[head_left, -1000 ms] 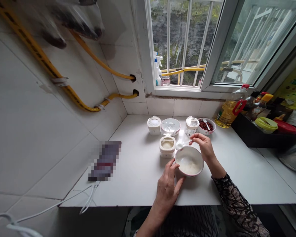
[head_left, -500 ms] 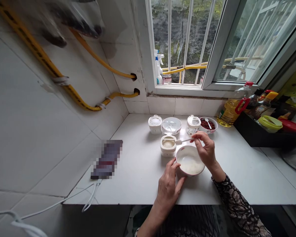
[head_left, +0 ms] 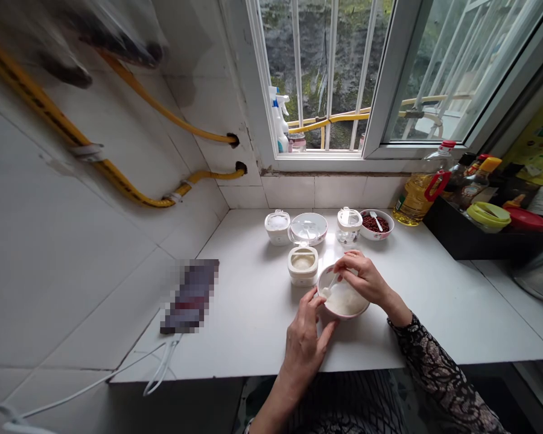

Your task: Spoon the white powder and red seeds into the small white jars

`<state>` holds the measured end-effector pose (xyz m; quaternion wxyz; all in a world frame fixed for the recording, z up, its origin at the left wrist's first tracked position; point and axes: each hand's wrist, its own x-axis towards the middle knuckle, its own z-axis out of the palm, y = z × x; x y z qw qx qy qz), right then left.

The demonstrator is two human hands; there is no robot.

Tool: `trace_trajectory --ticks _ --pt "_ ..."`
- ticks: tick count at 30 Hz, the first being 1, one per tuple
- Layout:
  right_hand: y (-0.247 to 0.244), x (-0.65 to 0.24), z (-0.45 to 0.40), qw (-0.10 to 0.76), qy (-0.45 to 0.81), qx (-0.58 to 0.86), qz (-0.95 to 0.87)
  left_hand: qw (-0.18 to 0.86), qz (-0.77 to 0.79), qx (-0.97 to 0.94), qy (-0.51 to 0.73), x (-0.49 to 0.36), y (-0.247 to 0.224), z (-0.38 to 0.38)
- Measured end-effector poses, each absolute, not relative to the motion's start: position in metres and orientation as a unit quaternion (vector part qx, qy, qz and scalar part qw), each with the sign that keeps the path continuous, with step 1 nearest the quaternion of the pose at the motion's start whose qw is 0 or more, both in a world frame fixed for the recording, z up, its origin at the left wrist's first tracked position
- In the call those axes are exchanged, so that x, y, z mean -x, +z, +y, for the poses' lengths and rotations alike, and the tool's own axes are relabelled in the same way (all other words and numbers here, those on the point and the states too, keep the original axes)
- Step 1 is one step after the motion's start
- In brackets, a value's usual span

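Note:
A white bowl with a pink rim [head_left: 344, 304] sits on the white counter and holds white powder or paste. My left hand [head_left: 304, 340] grips its near left side. My right hand [head_left: 362, 278] pinches a small white spoon [head_left: 329, 288], whose tip is down inside the bowl. Just behind the bowl stands an open square cream-white container [head_left: 303, 265] of pale powder. Beyond it are a white lidded jar [head_left: 278, 229], a clear-lidded dish [head_left: 308, 228], a small glass jar [head_left: 349, 226], and a bowl of red beans [head_left: 376, 223] with a spoon.
A yellow-oil bottle [head_left: 414, 199] and a black tray of bottles [head_left: 470, 238] stand at the right. A pixelated object [head_left: 190, 296] with a white cable [head_left: 163, 367] lies at the left. Yellow pipes [head_left: 131, 175] run along the tiled wall under a barred window [head_left: 326, 78].
My right hand has moved the spoon from above the cream-white container down into the bowl. The bowl has shifted slightly, and the whole view has tilted a little.

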<state>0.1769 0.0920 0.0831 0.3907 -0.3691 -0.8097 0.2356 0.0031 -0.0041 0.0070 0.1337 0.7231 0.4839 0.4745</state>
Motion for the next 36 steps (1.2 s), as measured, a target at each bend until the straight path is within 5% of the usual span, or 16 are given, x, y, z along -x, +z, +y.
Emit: trace_trajectory --ticks 12,23,36 --pt "0.09 -0.189 0.103 0.475 0.473 0.463 -0.579 0.144 0.481 -0.724 0.474 -0.003 0.007 -0.004" --pt "0.077 -0.18 0.098 0.394 0.181 0.418 -0.798 0.138 0.482 -0.725 0.472 -0.002 0.005 -0.004" --pt "0.087 -0.187 0.102 0.469 0.488 0.451 -0.582 0.14 0.486 -0.724 0.469 -0.002 0.007 -0.004"
